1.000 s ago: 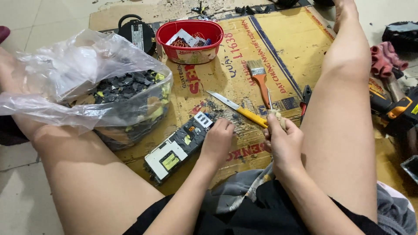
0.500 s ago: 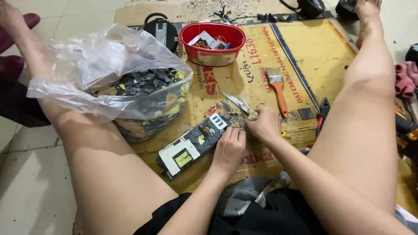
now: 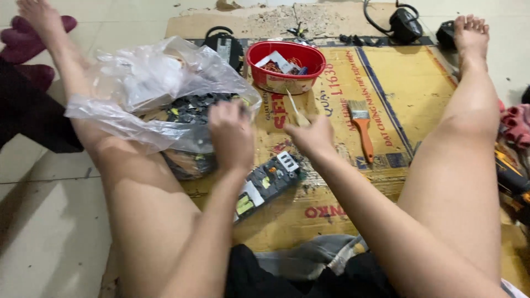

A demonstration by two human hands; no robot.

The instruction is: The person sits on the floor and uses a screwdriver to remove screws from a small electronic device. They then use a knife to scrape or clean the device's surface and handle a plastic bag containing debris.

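Observation:
My left hand (image 3: 232, 135) hovers with curled fingers at the mouth of a clear plastic bag (image 3: 138, 94) that holds several small dark parts (image 3: 193, 107). Whatever its fingers hold is hidden. My right hand (image 3: 313, 137) grips a yellow-handled knife (image 3: 293, 107) whose thin blade points up and away, toward the red bowl. A long green and black circuit board (image 3: 268, 181) lies on the cardboard sheet (image 3: 386, 72) just below and between both hands, with neither hand touching it. My bare legs spread out on either side.
A red bowl (image 3: 259, 55) of scraps stands behind the hands. An orange-handled paintbrush (image 3: 364, 132) lies to the right. A black power adapter with its cable (image 3: 406, 25) sits at the back. Tools (image 3: 513, 179) and red cloth (image 3: 516, 124) lie at the far right.
My left hand has lifted off the circuit board and moved up and left to the bag's opening. My right hand has risen with the knife, and the view has swung to the left.

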